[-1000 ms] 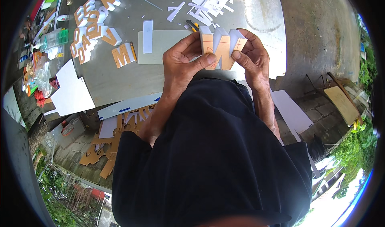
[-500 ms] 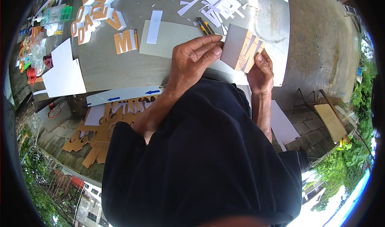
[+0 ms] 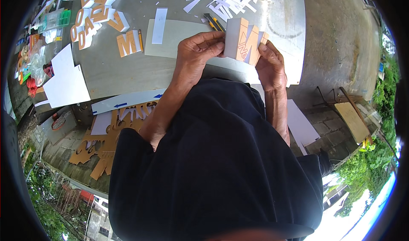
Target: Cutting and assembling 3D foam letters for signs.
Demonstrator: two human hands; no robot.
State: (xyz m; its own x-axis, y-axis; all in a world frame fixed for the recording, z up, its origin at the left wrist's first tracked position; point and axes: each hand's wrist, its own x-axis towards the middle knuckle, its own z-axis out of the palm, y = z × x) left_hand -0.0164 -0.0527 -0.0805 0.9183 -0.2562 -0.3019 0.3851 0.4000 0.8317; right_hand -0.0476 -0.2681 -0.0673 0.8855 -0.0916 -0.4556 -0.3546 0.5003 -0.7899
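Above the table's near edge, I hold a block letter (image 3: 242,43) between my two hands. It has a brown cardboard face with red print, white side walls and a zigzag outline. My left hand (image 3: 196,53) has its fingertips and thumb closed at the left wall. On the opposite side, my right hand (image 3: 272,64) grips the edge, thumb on the face; its other fingers are partly hidden behind. A yellow and black utility knife (image 3: 214,23) lies just beyond my left fingertips. Another block letter (image 3: 128,44) lies farther left beside a pencil (image 3: 140,40).
Several more block letters (image 3: 96,15) cluster at the far left. A white strip (image 3: 159,26) lies on a pale sheet (image 3: 170,49); white offcuts (image 3: 232,1) are scattered beyond the knife. Cut cardboard (image 3: 104,145) sits below the table at left, and a wooden chair (image 3: 351,119) stands at right.
Both hands have shifted slightly left with the block letter. The letter has turned more upright, its cardboard face showing more fully.
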